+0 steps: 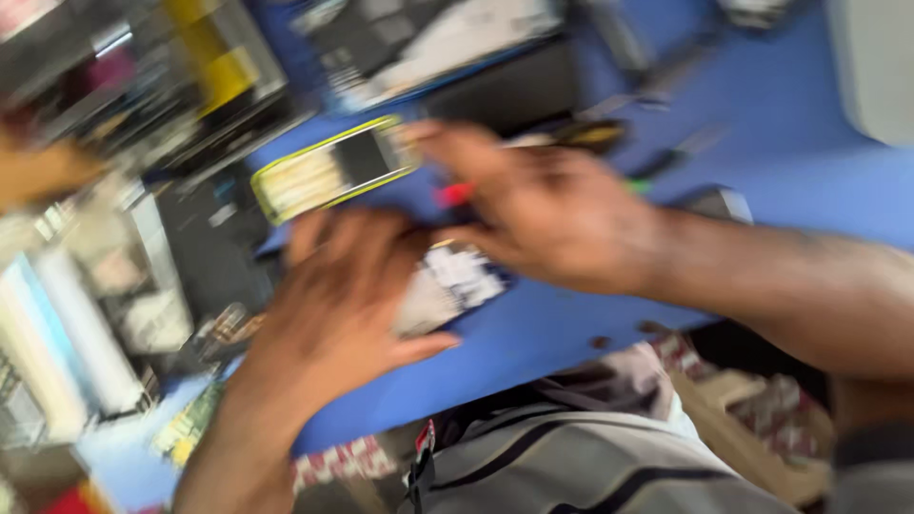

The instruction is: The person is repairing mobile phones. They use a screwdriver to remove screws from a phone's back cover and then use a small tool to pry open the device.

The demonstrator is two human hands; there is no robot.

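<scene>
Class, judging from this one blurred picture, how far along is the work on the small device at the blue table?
Done: not much can be told; a yellow-edged device lies apart on the blue table. In hand: the left hand and right hand meet over a small blue-and-white device, seemingly gripping it. Left: motion blur hides its state, so the remaining steps cannot be judged.

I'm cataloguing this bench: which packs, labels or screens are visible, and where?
Yellow-edged flat rectangular device with a dark screen: on the blue table, above the left hand.
Small white-and-dark-blue printed pack: between the left hand and the right hand.
Everything else is too blurred to tell.
</scene>
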